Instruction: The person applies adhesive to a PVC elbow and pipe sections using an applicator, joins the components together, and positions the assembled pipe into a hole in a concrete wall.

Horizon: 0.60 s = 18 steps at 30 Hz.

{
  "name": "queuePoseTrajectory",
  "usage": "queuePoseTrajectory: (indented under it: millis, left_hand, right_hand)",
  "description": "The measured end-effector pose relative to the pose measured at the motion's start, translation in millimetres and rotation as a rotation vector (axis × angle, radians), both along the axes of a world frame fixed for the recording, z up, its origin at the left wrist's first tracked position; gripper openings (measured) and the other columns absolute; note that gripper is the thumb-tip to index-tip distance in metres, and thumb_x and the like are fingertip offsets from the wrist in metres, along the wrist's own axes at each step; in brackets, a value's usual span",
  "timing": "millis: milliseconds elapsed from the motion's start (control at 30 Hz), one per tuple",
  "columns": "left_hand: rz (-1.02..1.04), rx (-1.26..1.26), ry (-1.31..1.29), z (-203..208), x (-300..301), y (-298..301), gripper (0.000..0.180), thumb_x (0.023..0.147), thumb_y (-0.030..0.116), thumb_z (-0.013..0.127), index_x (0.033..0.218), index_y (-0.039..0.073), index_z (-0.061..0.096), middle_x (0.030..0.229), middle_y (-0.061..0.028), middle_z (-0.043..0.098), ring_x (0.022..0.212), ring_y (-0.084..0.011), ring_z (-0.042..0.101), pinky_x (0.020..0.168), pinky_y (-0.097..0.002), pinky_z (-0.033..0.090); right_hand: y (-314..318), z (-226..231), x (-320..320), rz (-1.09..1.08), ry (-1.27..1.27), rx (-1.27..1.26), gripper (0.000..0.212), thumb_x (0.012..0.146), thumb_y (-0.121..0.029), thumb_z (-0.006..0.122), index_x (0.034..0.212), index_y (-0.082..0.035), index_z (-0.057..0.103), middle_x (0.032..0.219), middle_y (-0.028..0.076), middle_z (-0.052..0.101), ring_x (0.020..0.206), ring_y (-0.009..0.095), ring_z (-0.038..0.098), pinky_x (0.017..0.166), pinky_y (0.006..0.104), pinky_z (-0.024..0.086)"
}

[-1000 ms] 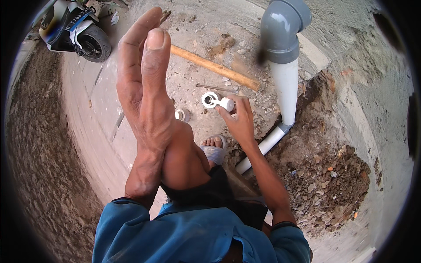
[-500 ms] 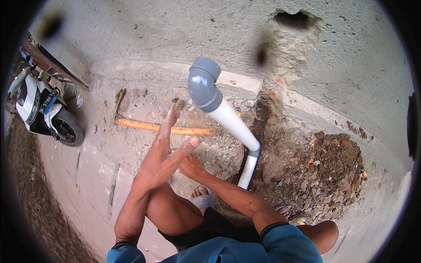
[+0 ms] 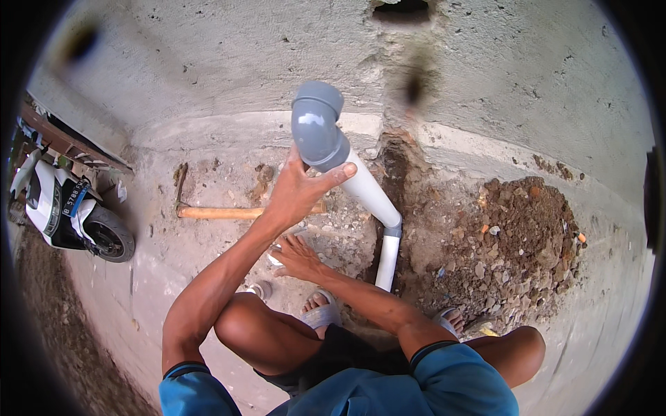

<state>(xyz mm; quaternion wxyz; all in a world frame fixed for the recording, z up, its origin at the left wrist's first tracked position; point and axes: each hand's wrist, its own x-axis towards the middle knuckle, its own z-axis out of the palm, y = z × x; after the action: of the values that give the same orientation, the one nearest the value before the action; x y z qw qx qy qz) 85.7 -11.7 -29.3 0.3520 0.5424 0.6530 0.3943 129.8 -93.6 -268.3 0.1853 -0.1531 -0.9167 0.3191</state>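
My left hand [image 3: 300, 191] is wrapped around the lower part of a grey pipe elbow [image 3: 316, 128], its thumb lying across the joint with the white pipe. The elbow caps the upper end of that white pipe [image 3: 368, 188], which slants down to a small grey joint [image 3: 393, 230]. From there a lower white pipe [image 3: 387, 263] runs into a trench. My right hand [image 3: 298, 258] is low, below the left, with its fingers spread near the ground. Beside its fingertips lies a small white thing [image 3: 275, 261], partly hidden. A small round container [image 3: 261, 289] stands by my left knee.
A wooden-handled tool [image 3: 218, 213] lies on the ground at left. A heap of soil and rubble [image 3: 524, 243] is right of the trench [image 3: 395, 170]. The grey wall [image 3: 229, 69] ahead has a hole [image 3: 401, 10]. A white motorcycle [image 3: 69, 201] stands at far left.
My left hand has moved up and right from above the tool's handle and closed on the elbow. My right hand has moved slightly left. The view has shifted, showing the small container.
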Motion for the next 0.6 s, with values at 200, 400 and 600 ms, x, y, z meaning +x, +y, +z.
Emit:
queuePoseTrajectory:
  millis: [200, 400, 600]
  left_hand:
    - [-0.140, 0.237, 0.199, 18, 88, 42, 0.104, 0.076, 0.054, 0.086, 0.143, -0.010, 0.038, 0.121, -0.0318, 0.066, 0.110, -0.0396, 0.070, 0.096, -0.0502, 0.057]
    - [-0.107, 0.588, 0.337, 29, 109, 93, 0.099, 0.079, 0.051, 0.084, 0.141, -0.011, 0.040, 0.116, -0.0326, 0.068, 0.098, -0.0395, 0.074, 0.084, -0.0471, 0.063]
    - [-0.067, 0.409, 0.303, 29, 116, 145, 0.097, 0.080, 0.052, 0.084, 0.141, -0.010, 0.042, 0.117, -0.0302, 0.069, 0.103, -0.0380, 0.074, 0.087, -0.0469, 0.062]
  right_hand:
    - [25, 12, 102, -0.308, 0.394, 0.101, 0.021, 0.090, -0.023, 0.076, 0.100, -0.006, 0.067, 0.097, 0.013, 0.056, 0.090, 0.033, 0.061, 0.079, 0.0470, 0.052]
    - [28, -74, 227, -0.776, -0.065, -0.023, 0.034, 0.095, -0.029, 0.071, 0.116, -0.005, 0.060, 0.103, 0.015, 0.055, 0.098, 0.036, 0.060, 0.083, 0.0484, 0.052]
    - [31, -97, 215, -0.981, -0.185, -0.237, 0.063, 0.100, -0.033, 0.064, 0.151, -0.003, 0.041, 0.122, 0.022, 0.051, 0.110, 0.043, 0.058, 0.092, 0.0525, 0.052]
